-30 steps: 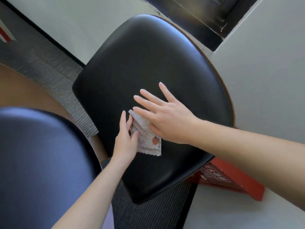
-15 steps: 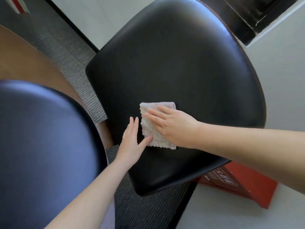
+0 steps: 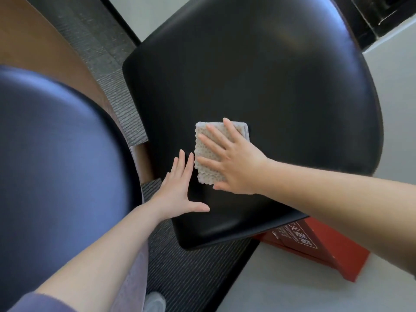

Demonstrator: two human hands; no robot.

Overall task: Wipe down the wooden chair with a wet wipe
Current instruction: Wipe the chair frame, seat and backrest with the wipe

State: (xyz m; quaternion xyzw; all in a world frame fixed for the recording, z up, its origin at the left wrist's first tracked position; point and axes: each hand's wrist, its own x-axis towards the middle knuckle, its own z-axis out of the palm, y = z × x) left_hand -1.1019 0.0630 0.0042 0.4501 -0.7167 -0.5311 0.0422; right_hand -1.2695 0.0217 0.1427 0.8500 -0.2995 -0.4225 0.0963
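The chair's black padded seat (image 3: pixel 258 70) fills the middle of the head view, with a thin wooden rim along its right edge. A folded, textured white wet wipe (image 3: pixel 206 152) lies flat on the seat's near left part. My right hand (image 3: pixel 234 163) presses down on the wipe with fingers spread flat, covering its right half. My left hand (image 3: pixel 180 188) rests open on the seat just left of the wipe, palm down, fingertips near the wipe's edge and holding nothing.
A second chair with a dark blue seat (image 3: pixel 56 165) stands close at the left. A brown wooden table edge (image 3: pixel 56 52) curves behind it. A red box (image 3: pixel 315 246) sits on the floor under the black seat's right side. Grey carpet (image 3: pixel 198 273) lies below.
The patterned wipe packet seen a second ago is gone; the unfolded wipe now lies flat under my right hand. My left hand let go and moved flat onto the seat beside it.
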